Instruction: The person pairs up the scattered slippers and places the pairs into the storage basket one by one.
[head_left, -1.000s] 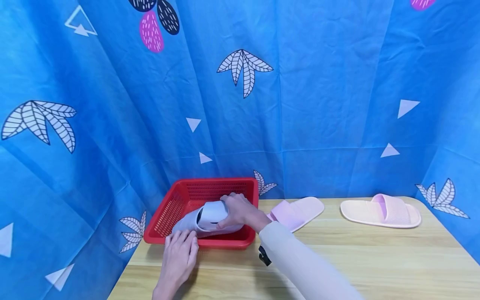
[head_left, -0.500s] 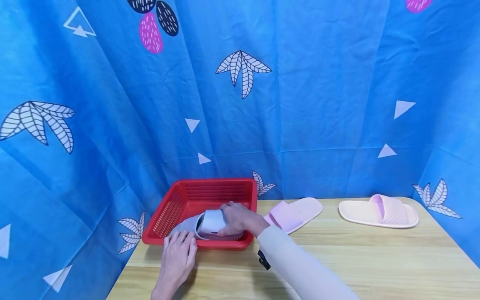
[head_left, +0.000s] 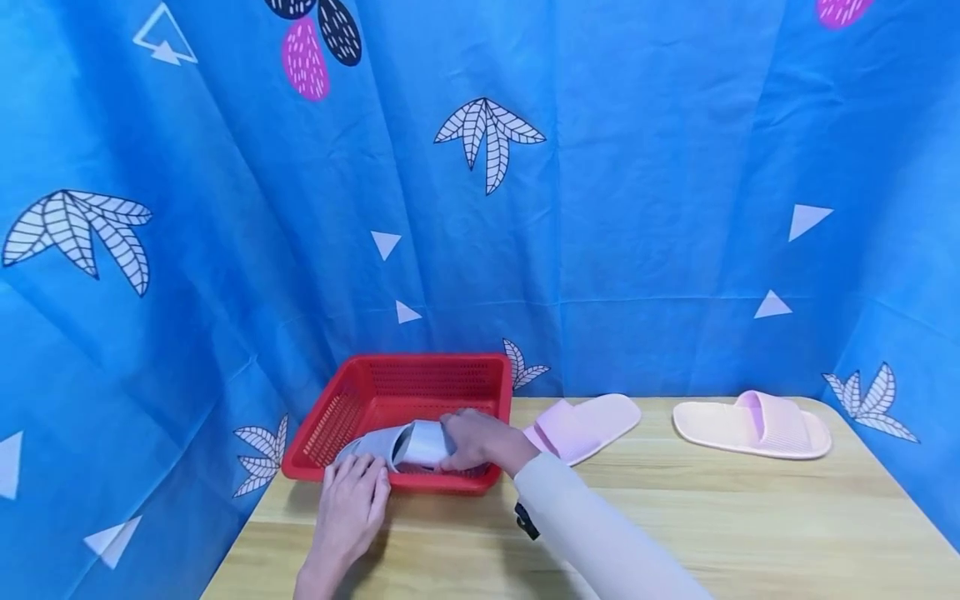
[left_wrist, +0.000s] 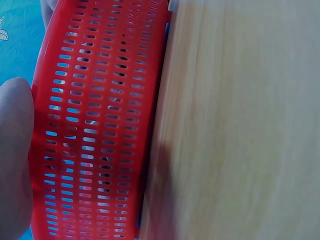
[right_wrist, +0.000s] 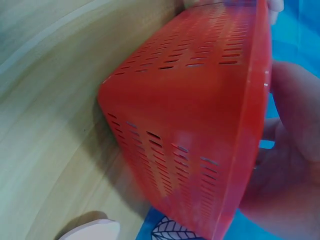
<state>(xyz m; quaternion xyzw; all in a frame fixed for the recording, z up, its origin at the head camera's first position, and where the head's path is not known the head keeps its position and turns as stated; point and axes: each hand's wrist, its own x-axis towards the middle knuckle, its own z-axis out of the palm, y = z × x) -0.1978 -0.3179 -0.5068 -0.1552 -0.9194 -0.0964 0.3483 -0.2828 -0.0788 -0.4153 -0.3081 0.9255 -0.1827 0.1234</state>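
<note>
A grey slipper (head_left: 371, 444) lies in the red plastic basket (head_left: 438, 364), along its front wall. My right hand (head_left: 480, 442) reaches in over the basket's right side and grips the slipper by its paler part, thumb toward me. Its fingertips are partly hidden behind that part. My left hand (head_left: 352, 504) holds the front rim at the left, its fingers bent over the edge close to the slipper's toe. In the left wrist view, part of that hand (left_wrist: 15, 160) lies over the rim. The right wrist view shows the right thumb (right_wrist: 300, 110) beyond the rim, the slipper hidden by the basket wall.
A pink slipper (head_left: 611, 417) lies just right of the basket, partly behind my right forearm. Another pink slipper (head_left: 716, 425) lies farther right, near the back edge. The wooden table (head_left: 712, 508) ends at a blue patterned curtain (head_left: 637, 208) behind and at the sides.
My right hand has lowered with the grey slipper, which now sits deeper in the basket. The left hand has stayed on the front rim.
</note>
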